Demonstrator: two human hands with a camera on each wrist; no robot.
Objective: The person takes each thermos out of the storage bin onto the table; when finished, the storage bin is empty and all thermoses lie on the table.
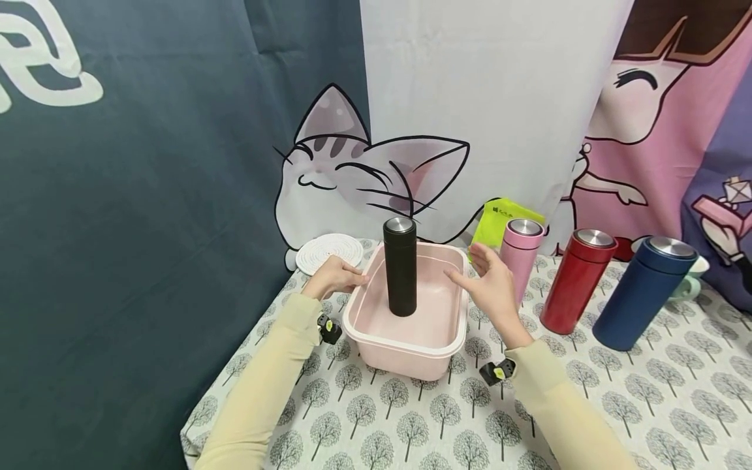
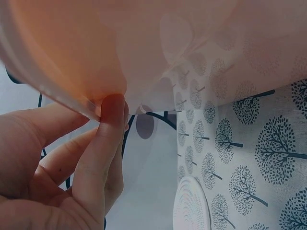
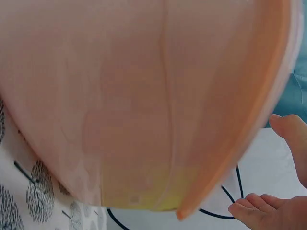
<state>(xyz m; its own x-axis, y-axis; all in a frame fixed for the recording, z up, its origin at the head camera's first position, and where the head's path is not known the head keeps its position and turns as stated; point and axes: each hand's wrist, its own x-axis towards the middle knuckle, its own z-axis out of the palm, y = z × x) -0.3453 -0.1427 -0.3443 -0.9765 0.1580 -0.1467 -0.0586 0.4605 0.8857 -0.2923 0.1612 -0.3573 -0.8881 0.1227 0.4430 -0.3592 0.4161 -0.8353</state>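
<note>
A pink plastic basin point(image 1: 405, 352) sits on the tree-print tablecloth, with a black thermos bottle point(image 1: 402, 274) upright inside it. My left hand point(image 1: 337, 277) pinches the basin's left rim; in the left wrist view the thumb and fingers point(image 2: 112, 112) meet at the rim's edge. On the other side, my right hand point(image 1: 490, 287) is spread beside the right rim, thumb apart from the fingers and nothing in its grasp. The right wrist view shows a gap between that hand point(image 3: 268, 211) and the basin wall point(image 3: 134, 120).
Right of the basin stand a pink thermos point(image 1: 519, 261), a red thermos point(image 1: 578, 281) and a blue thermos point(image 1: 643, 294). A pale green cup point(image 1: 687, 287) is partly hidden behind the blue one. Behind are a yellow-green packet point(image 1: 499, 222) and a round white mat point(image 1: 329, 253).
</note>
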